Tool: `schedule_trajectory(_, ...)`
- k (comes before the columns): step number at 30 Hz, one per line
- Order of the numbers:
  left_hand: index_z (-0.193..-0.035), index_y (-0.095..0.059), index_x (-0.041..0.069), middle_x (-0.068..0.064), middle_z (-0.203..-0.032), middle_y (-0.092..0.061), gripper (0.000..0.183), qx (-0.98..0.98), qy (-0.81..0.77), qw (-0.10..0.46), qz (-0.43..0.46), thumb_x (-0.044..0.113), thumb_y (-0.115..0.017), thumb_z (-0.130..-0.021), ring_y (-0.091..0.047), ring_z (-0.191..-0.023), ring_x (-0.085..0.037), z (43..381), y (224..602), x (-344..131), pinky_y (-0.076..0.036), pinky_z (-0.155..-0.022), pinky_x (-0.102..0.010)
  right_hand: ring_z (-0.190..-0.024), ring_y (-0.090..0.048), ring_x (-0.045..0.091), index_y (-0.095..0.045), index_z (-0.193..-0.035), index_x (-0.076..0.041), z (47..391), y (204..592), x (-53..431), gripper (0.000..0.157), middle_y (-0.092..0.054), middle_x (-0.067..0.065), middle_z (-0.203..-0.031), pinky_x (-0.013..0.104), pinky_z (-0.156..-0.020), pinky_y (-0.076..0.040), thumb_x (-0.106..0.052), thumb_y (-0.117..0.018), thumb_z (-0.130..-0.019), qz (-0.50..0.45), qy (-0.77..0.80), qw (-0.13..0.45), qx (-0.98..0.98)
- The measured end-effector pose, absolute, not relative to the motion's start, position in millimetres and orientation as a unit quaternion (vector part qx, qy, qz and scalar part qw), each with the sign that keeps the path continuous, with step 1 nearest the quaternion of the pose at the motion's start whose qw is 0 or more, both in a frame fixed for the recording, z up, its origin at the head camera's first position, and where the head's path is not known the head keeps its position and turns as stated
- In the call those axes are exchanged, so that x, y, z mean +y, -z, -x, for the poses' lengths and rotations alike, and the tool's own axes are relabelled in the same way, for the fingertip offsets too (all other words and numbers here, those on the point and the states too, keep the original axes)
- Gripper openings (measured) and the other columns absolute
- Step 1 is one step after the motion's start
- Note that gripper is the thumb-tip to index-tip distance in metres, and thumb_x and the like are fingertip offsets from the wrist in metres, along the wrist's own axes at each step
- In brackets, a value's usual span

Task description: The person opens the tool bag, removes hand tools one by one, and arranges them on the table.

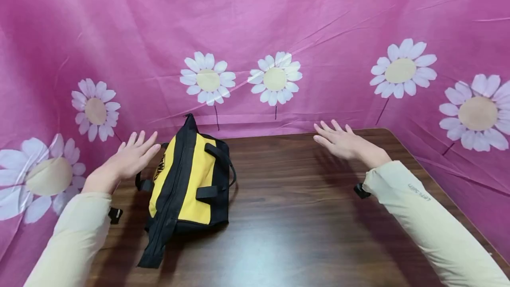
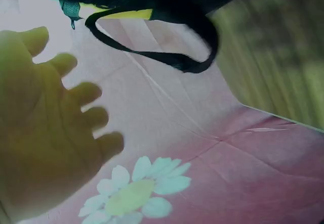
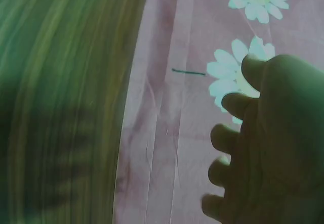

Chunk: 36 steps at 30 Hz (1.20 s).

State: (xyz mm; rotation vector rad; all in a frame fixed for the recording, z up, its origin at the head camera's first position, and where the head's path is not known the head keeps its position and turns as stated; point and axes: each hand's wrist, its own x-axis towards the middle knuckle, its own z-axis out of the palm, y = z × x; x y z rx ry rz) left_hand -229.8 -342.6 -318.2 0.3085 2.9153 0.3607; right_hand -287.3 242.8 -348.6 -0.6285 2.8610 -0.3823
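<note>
Yellow and black, one bag (image 1: 191, 176) sat near the left edge of one brown worktop (image 1: 287, 189), just beside one empty left hand (image 1: 129, 160), while one empty right hand (image 1: 340, 142) was up near the far right corner, both with straight fingers, and six white flowers (image 1: 208, 80) showed on pink cloth (image 1: 239, 17).

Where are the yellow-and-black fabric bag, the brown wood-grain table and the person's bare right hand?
Yellow-and-black fabric bag (image 1: 198, 169): head view, on the yellow panel beside the zipper.
Brown wood-grain table (image 1: 275, 189): head view, on a bare part of its top.
Bare right hand (image 1: 345, 144): head view, on its back.
</note>
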Motion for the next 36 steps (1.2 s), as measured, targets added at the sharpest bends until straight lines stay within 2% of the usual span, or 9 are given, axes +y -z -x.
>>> schedule_trajectory(6, -0.161, -0.003, 0.003, -0.033, -0.162, 0.002, 0.076, 0.963, -0.185, 0.158, -0.116, 0.054, -0.024, -0.109, 0.006, -0.146, -0.055, 261, 294, -334, -0.002, -0.112, -0.071, -0.15, 0.008, 0.045, -0.011, -0.164, -0.015, 305, 335, 212, 0.069, -0.004, 0.016, -0.167, 0.065, -0.115, 0.001, -0.056, -0.019, -0.108, 0.226, 0.19, 0.15, 0.944)
schedule_trajectory(11, -0.162, -0.005, 0.006, -0.029, -0.164, -0.005, 0.075, 0.948, -0.24, 0.173, -0.119, 0.051, -0.033, -0.109, -0.002, -0.149, -0.051, 286, 279, -326, -0.009, -0.115, -0.066, -0.152, -0.013, 0.037, -0.016, -0.164, -0.023, 319, 328, 175, 0.068, -0.018, 0.008, -0.167, 0.058, -0.119, -0.013, -0.059, -0.028, -0.107, 0.249, 0.22, 0.142, 0.933)
schedule_trajectory(15, -0.162, -0.016, 0.005, -0.028, -0.162, -0.021, 0.072, 0.933, -0.287, 0.176, -0.127, 0.041, -0.047, -0.108, -0.015, -0.149, -0.047, 300, 277, -321, -0.019, -0.115, -0.063, -0.148, -0.03, 0.031, -0.025, -0.162, -0.019, 328, 324, 140, 0.067, -0.033, 0.007, -0.162, 0.051, -0.118, -0.023, -0.053, -0.039, -0.107, 0.269, 0.262, 0.13, 0.918)
schedule_trajectory(17, -0.161, -0.021, 0.005, -0.026, -0.16, -0.028, 0.07, 0.928, -0.305, 0.174, -0.121, 0.037, -0.052, -0.107, -0.024, -0.147, -0.044, 306, 279, -319, -0.027, -0.114, -0.06, -0.139, -0.046, 0.032, -0.031, -0.16, -0.014, 334, 323, 121, 0.062, -0.042, 0.01, -0.157, 0.048, -0.112, -0.035, -0.044, -0.045, -0.108, 0.271, 0.307, 0.129, 0.903)
schedule_trajectory(21, -0.161, -0.019, 0.003, -0.024, -0.16, -0.031, 0.073, 0.905, -0.364, 0.196, -0.098, 0.033, -0.056, -0.106, -0.034, -0.144, -0.04, 314, 288, -321, -0.035, -0.111, -0.055, -0.107, -0.067, 0.038, -0.044, -0.153, -0.009, 346, 322, 79, 0.05, -0.062, 0.017, -0.136, 0.044, -0.086, -0.056, -0.028, -0.054, -0.107, 0.246, 0.429, 0.146, 0.857)
schedule_trajectory(25, -0.161, -0.017, 0.003, -0.024, -0.161, -0.027, 0.078, 0.883, -0.405, 0.223, -0.08, 0.036, -0.058, -0.104, -0.038, -0.141, -0.043, 319, 305, -326, -0.036, -0.109, -0.056, -0.101, -0.067, 0.046, -0.051, -0.147, -0.008, 352, 323, 38, 0.044, -0.067, 0.021, -0.121, 0.048, -0.079, -0.058, -0.023, -0.056, -0.106, 0.219, 0.509, 0.182, 0.812)
schedule_trajectory(28, -0.162, -0.02, 0.006, -0.023, -0.162, -0.025, 0.08, 0.881, -0.411, 0.219, -0.078, 0.04, -0.06, -0.102, -0.036, -0.141, -0.046, 321, 317, -331, -0.032, -0.111, -0.059, -0.091, -0.069, 0.041, -0.052, -0.146, -0.009, 354, 326, 9, 0.043, -0.069, 0.019, -0.115, 0.047, -0.076, -0.059, -0.021, -0.057, -0.106, 0.205, 0.537, 0.213, 0.79)
schedule_trajectory(32, -0.163, -0.018, 0.014, -0.02, -0.164, -0.021, 0.083, 0.875, -0.428, 0.209, -0.081, 0.043, -0.063, -0.1, -0.032, -0.144, -0.046, 326, 327, -332, -0.027, -0.113, -0.062, -0.078, -0.07, 0.03, -0.051, -0.146, -0.01, 354, 330, -24, 0.042, -0.069, 0.022, -0.115, 0.045, -0.074, -0.059, -0.019, -0.056, -0.106, 0.186, 0.554, 0.244, 0.773)
schedule_trajectory(36, -0.164, -0.018, 0.018, -0.021, -0.164, -0.022, 0.081, 0.876, -0.433, 0.195, -0.086, 0.041, -0.064, -0.1, -0.027, -0.146, -0.043, 331, 329, -331, -0.025, -0.113, -0.064, -0.076, -0.07, 0.03, -0.048, -0.147, -0.009, 352, 329, -52, 0.042, -0.065, 0.028, -0.121, 0.044, -0.074, -0.059, -0.018, -0.054, -0.107, 0.182, 0.574, 0.266, 0.753)
